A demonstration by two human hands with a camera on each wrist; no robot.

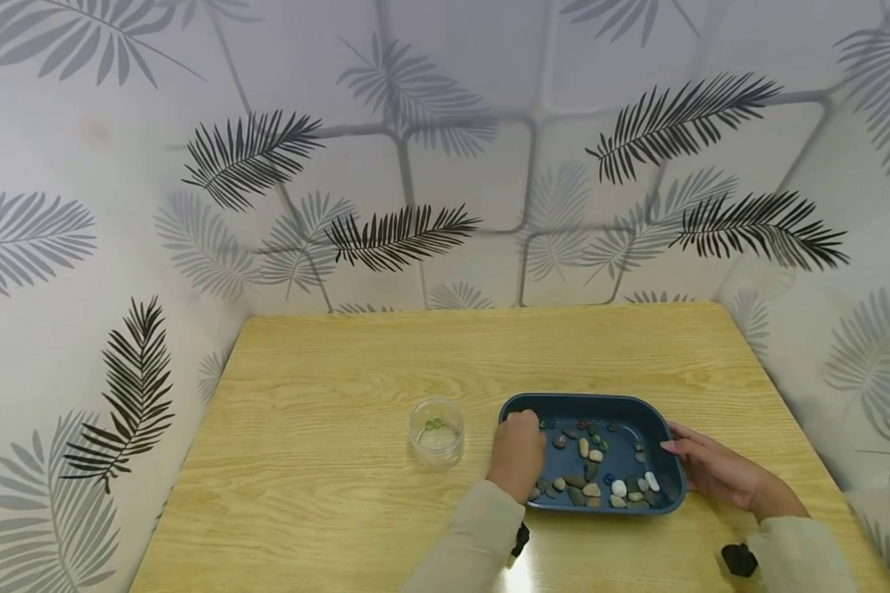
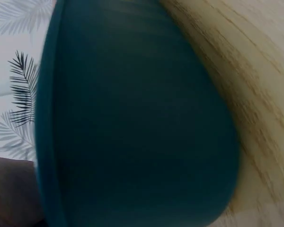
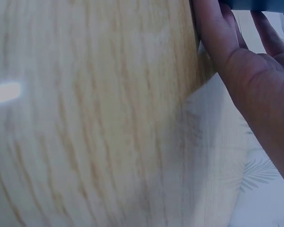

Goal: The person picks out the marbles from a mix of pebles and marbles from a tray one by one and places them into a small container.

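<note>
A dark blue rectangular tray (image 1: pixel 593 511) holds scattered pebbles (image 1: pixel 591 488) and a few green and blue glass beads (image 1: pixel 609 478). My left hand (image 1: pixel 517 455) reaches over the tray's left end with bent fingers. Its fingertips are hidden, so whatever they touch does not show. In the left wrist view the tray's outer wall (image 2: pixel 137 113) fills most of the picture, the hand's edge at lower left. My right hand (image 1: pixel 719 471) grips the tray's right end, thumb over the rim and fingers outside. The right wrist view shows that hand (image 3: pixel 260 71) beneath the tray's edge (image 3: pixel 260 4).
Left of the tray, a clear round cup (image 1: pixel 436 449) holds a few green beads (image 1: pixel 433 423). Both stand on a light wooden table (image 1: pixel 326 445). A leaf-patterned covering (image 1: pixel 445 181) rises behind the table's far edge and along its sides.
</note>
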